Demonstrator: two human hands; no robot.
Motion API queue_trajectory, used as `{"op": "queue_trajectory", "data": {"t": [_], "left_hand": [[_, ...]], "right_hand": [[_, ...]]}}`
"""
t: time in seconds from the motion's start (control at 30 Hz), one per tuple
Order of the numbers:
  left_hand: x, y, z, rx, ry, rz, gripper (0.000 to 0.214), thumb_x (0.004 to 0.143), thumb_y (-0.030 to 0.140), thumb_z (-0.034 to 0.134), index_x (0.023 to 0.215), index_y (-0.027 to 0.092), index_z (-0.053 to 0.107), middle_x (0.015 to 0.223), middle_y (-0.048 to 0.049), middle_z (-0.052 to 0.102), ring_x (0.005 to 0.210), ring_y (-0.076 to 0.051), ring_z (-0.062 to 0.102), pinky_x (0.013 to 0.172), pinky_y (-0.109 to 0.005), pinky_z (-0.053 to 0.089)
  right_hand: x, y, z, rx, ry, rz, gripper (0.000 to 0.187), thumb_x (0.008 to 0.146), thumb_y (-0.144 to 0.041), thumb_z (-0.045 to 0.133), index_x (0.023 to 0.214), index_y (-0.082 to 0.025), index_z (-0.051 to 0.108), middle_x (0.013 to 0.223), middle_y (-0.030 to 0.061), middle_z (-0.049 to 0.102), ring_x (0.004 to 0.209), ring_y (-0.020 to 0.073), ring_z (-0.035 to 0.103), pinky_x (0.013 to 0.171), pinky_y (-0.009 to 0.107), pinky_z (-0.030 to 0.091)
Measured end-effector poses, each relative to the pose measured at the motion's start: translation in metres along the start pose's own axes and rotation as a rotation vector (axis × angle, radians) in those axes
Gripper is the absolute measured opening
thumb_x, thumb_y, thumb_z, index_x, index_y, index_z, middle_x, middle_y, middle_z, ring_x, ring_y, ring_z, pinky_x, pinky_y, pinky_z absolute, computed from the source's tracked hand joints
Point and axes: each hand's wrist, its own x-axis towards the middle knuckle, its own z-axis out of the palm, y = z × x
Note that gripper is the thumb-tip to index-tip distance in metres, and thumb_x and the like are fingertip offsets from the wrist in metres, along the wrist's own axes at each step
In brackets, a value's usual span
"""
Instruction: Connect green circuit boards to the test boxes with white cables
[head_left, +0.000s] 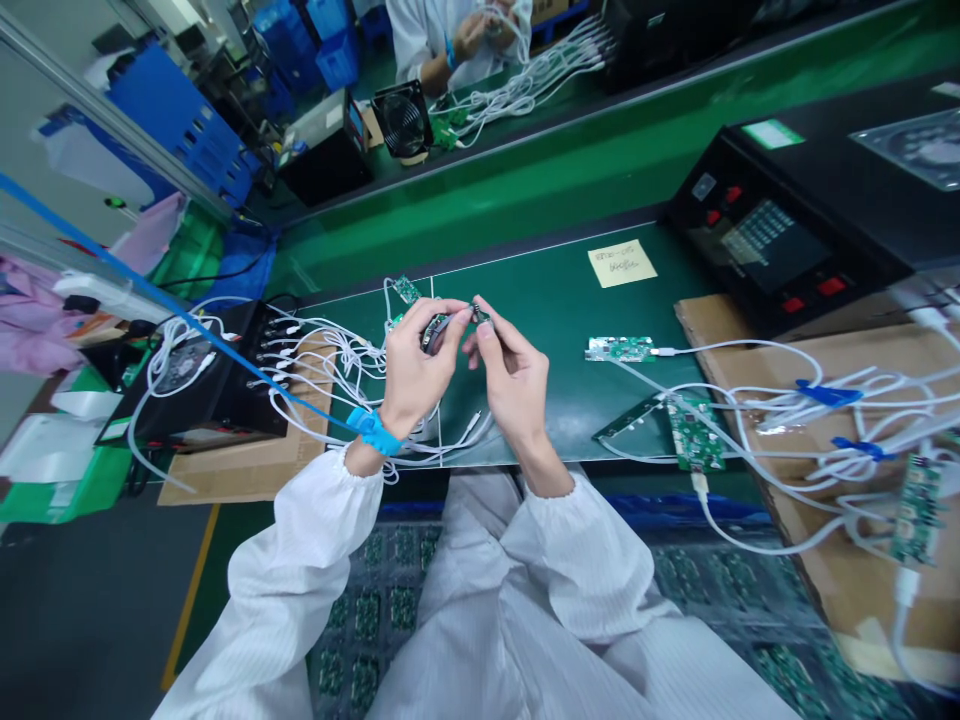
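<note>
Both hands are pinching a small green-and-dark circuit board (437, 330) above the dark green bench mat (555, 300).

The left hand (411, 375), which is wearing a blue coiled wrist strap (373, 432), is gripping the board's near end between thumb and fingers. The right hand (510, 375) is closing thumb and forefinger on its far end, where a small piece is sticking out; whether a plug is seated there cannot be told. The board is hanging just above a tangle of loose white cables (337, 360) that are running from a black multi-port box (225, 385) at the left. To the right, two flat green boards (621, 348) (694, 432) are already lying cabled on the mat. A dark tray of many small green boards (375, 600) is sitting below the lap, apparently waiting.
</note>
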Motion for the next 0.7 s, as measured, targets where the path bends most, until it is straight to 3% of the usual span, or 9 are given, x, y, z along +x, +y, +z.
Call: {"op": "queue_trajectory", "data": {"t": [0.27, 0.57, 0.7], "left_hand": [[0.002, 0.001, 0.002, -0.01, -0.051, 0.013, 0.016, 0.098, 0.034, 0.063, 0.094, 0.021, 0.072, 0.092, -0.0046, 0.07, 0.087, -0.017, 0.066, 0.081, -0.03, 0.052], [0.005, -0.015, 0.003, 0.007, -0.126, 0.004, 0.018, 0.097, 0.036, 0.064, 0.093, 0.02, 0.072, 0.09, -0.0047, 0.071, 0.083, -0.016, 0.066, 0.076, -0.029, 0.051], [0.012, -0.023, -0.004, 0.118, -0.187, 0.037, 0.024, 0.091, 0.044, 0.071, 0.097, 0.021, 0.075, 0.093, -0.0059, 0.071, 0.087, -0.019, 0.066, 0.079, -0.031, 0.051]], "right_hand": [[0.001, 0.007, 0.0, 0.024, 0.072, 0.024, 0.043, 0.098, -0.054, 0.059, 0.126, -0.025, 0.074, 0.123, 0.0076, 0.072, 0.093, 0.0181, 0.069, 0.084, 0.035, 0.061], [-0.002, 0.017, 0.003, 0.062, 0.11, 0.089, 0.045, 0.094, -0.053, 0.065, 0.126, -0.022, 0.073, 0.117, 0.0086, 0.073, 0.088, 0.0169, 0.068, 0.085, 0.035, 0.059], [0.002, 0.023, 0.006, 0.109, 0.12, 0.139, 0.049, 0.092, -0.056, 0.066, 0.127, -0.022, 0.072, 0.116, 0.0086, 0.073, 0.092, 0.0174, 0.068, 0.084, 0.033, 0.059]]}}
